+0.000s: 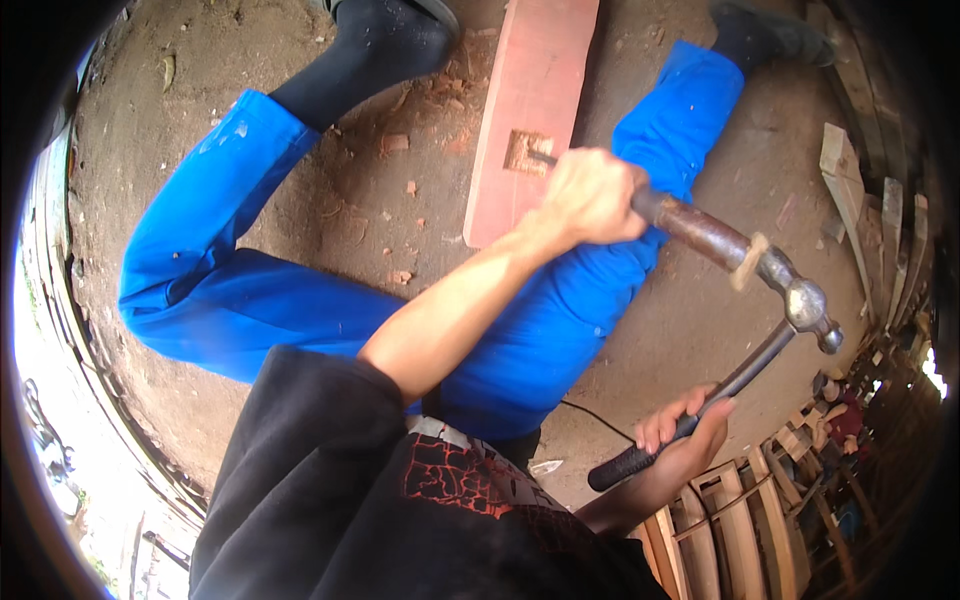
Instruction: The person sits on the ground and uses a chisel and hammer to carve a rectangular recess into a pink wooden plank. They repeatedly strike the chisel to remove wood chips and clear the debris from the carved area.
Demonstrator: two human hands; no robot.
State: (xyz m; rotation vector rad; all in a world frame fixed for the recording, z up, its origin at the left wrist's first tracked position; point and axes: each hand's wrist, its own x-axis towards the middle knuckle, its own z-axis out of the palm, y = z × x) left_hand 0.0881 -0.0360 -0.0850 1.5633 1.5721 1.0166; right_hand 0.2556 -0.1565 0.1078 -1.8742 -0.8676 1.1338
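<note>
My left hand (590,195) is closed around a chisel with a dark, worn handle (700,232). Its blade tip sits in a square notch (525,152) cut into a reddish wooden plank (530,80). The plank lies on the dirt between my legs in blue trousers (230,290). My right hand (685,435) grips the black handle of a metal ball-peen hammer. The hammer head (808,308) is right at the chisel's frayed butt end (750,262).
Wood chips are scattered over the dirt floor (370,200) around the plank. Loose boards (845,180) lie at the right edge. Several wooden frames (740,530) are stacked at the lower right. Black boots (390,40) rest at the top.
</note>
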